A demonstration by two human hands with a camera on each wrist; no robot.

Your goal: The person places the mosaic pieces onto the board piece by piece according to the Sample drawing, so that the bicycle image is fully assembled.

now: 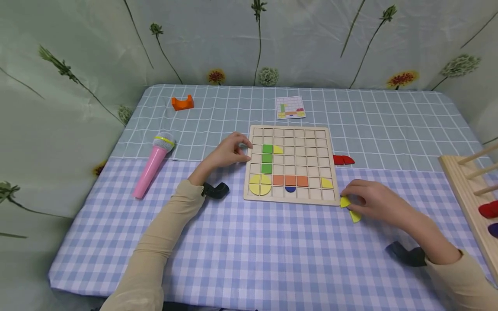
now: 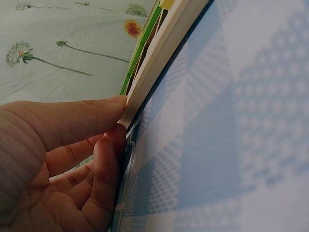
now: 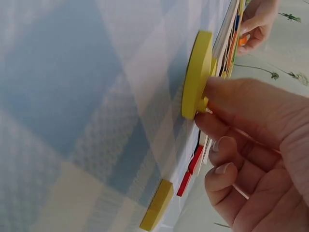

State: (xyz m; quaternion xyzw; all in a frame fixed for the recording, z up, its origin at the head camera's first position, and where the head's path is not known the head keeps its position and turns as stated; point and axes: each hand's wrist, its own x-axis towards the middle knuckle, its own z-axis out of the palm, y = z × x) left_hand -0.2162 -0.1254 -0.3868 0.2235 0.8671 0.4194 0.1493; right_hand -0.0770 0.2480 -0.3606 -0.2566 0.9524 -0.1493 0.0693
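A square wooden grid board [image 1: 295, 155] lies on the table with green, orange, yellow and blue pieces in its cells. My left hand [image 1: 232, 150] rests at the board's left edge, thumb and fingertips touching its side. Just off the board's lower right corner, my right hand [image 1: 371, 198] pinches a yellow quarter-circle piece [image 3: 197, 72] between thumb and index finger. In the head view, two yellow pieces show at these fingertips, one by the board corner [image 1: 344, 201] and one nearer [image 1: 355, 216]. Another yellow piece [image 3: 157, 205] lies on the cloth in the right wrist view.
Red pieces [image 1: 343, 160] lie against the board's right side. Behind it is a pattern card [image 1: 290, 107]. A pink toy microphone [image 1: 153, 167] and an orange holder [image 1: 182, 103] are on the left. A wooden rack [image 1: 463, 194] with pegs stands at the right edge.
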